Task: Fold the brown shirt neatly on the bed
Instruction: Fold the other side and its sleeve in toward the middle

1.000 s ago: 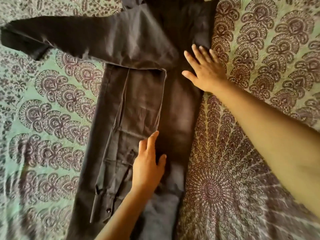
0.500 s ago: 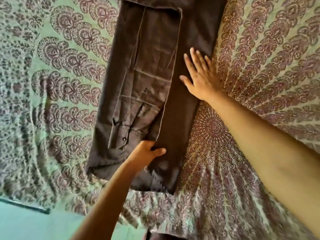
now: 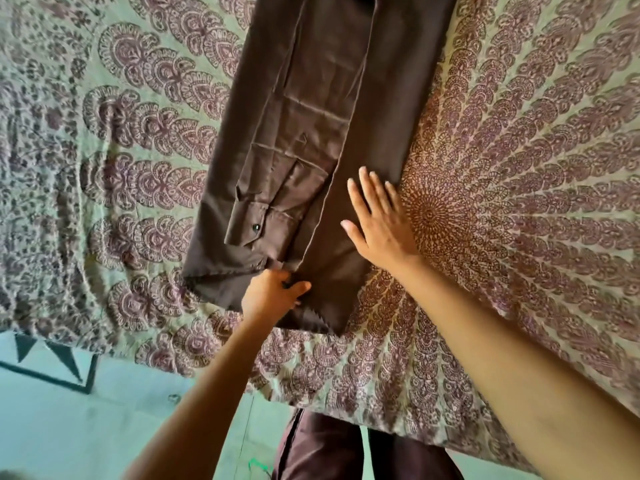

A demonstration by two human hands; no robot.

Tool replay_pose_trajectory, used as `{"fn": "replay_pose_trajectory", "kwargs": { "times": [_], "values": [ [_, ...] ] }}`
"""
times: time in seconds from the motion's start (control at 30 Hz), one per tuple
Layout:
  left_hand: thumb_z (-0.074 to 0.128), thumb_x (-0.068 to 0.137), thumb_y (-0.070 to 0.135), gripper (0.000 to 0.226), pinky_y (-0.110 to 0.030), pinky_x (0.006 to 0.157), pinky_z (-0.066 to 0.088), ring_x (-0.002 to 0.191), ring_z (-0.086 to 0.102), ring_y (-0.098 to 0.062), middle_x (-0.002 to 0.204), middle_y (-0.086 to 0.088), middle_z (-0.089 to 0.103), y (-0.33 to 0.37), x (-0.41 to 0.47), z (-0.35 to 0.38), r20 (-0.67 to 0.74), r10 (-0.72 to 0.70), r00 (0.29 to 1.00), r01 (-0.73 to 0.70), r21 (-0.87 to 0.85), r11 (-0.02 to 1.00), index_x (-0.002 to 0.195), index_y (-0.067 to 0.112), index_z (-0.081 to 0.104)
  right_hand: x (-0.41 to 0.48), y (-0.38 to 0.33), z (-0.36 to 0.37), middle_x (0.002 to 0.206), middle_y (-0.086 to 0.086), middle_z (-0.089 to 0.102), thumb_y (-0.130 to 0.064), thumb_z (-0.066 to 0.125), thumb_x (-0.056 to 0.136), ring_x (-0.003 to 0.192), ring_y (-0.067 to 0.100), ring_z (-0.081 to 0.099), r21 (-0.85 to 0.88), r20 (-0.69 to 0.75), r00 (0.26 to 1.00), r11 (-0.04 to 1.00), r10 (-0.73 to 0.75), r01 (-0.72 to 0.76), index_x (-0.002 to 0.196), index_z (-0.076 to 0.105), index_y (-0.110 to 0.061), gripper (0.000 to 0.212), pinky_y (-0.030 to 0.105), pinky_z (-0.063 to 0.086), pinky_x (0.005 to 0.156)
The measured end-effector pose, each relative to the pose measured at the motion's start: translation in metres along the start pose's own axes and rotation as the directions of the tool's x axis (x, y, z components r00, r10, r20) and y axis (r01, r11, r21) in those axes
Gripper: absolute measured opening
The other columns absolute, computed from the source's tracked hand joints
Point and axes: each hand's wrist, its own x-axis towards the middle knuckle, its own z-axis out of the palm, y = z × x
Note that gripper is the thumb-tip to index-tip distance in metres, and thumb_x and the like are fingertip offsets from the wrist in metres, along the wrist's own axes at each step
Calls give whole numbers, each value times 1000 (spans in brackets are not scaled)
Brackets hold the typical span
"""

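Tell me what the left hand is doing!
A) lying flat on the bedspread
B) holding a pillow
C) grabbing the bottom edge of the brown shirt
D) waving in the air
C: the left hand has its fingers curled on the bottom hem of the brown shirt, while the right hand lies flat on the cloth.

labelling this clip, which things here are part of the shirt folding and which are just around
Part of the job:
brown shirt, its sleeve folded in
left hand gripping its bottom hem
right hand resting flat on it
patterned bedspread under it

Just around:
floor with black triangles
the person's dark clothing below the bed edge
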Motion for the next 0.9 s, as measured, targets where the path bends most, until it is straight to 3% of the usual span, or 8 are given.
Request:
{"fn": "replay_pose_trajectory", "kwargs": {
  "times": [0.1, 0.23, 0.33, 0.4, 0.47, 0.63, 0.77, 0.9],
  "values": [
    [61, 78, 58, 46, -32, 67, 50, 82, 65, -28, 82, -8, 69, 7, -5, -6, -63, 23, 998, -7, 244, 970, 72, 12, 61, -25, -16, 7, 154, 17, 17, -46, 32, 93, 142, 30, 18, -2, 24, 997, 997, -73, 73, 146, 21, -9, 66, 44, 16, 115],
    [60, 82, 48, 37, -36, 76, 48, 98, 63, -32, 105, -12, 66, 37, -12, -31, -195, 113, 974, -19, 429, 903, 101, 16, 64, -71, -35, 20, 154, 14, 18, -49, 25, 92, 142, 28, 19, -36, 117, 935, 939, -336, 342, 146, 21, -10, 67, 42, 12, 116],
    [56, 86, 35, 21, -36, 73, 45, 94, 63, -34, 101, -12, 66, 75, -8, -49, -336, 284, 898, -133, 409, 903, 95, 16, 62, -109, -46, 36, 151, 10, 20, -51, 20, 90, 138, 25, 30, -21, 186, 775, 786, -604, 618, 144, 17, -11, 67, 39, 2, 115],
    [59, 86, 35, 22, -38, 75, 47, 96, 63, -34, 102, -12, 66, 99, -2, -58, -318, 342, 884, -190, 422, 886, 98, 16, 61, -127, -51, 41, 150, 8, 21, -49, 16, 92, 136, 24, 34, 73, 211, 634, 658, -744, 749, 143, 12, -14, 62, 37, -4, 116],
    [63, 84, 35, 25, -38, 77, 48, 98, 62, -33, 104, -11, 66, 117, 3, -63, -247, 355, 902, -239, 399, 885, 99, 15, 63, -137, -52, 36, 150, 11, 27, -46, 7, 97, 135, 25, 34, 208, 159, 556, 578, -816, 789, 143, 17, -15, 56, 38, 5, 117],
    [65, 80, 39, 34, -38, 79, 44, 106, 58, -33, 111, -10, 63, 127, 1, -66, -398, 379, 835, -228, 377, 898, 104, 16, 59, -110, -21, -4, 129, 12, 42, -39, 16, 98, 111, 22, 47, 339, -158, 864, 796, -478, 502, 126, 42, -9, 48, 38, 30, 105],
    [75, 71, 44, 70, -47, 94, 38, 121, 42, -33, 128, -13, 44, 77, -3, -50, -433, 295, 852, -127, 376, 918, 123, 14, 40, -72, 3, -23, 125, 17, 52, -32, 32, 96, 108, 28, 53, 203, -180, 931, 914, -317, 351, 122, 48, -9, 38, 39, 38, 94],
    [72, 71, 51, 79, -52, 96, 35, 126, 34, -36, 139, -14, 34, 20, -7, -29, -434, 177, 883, -74, 243, 967, 133, 20, 34, -49, -7, -24, 137, 16, 46, -33, 35, 94, 120, 32, 48, 168, -58, 970, 956, -235, 241, 128, 51, -9, 45, 42, 35, 103]
  ]
}}
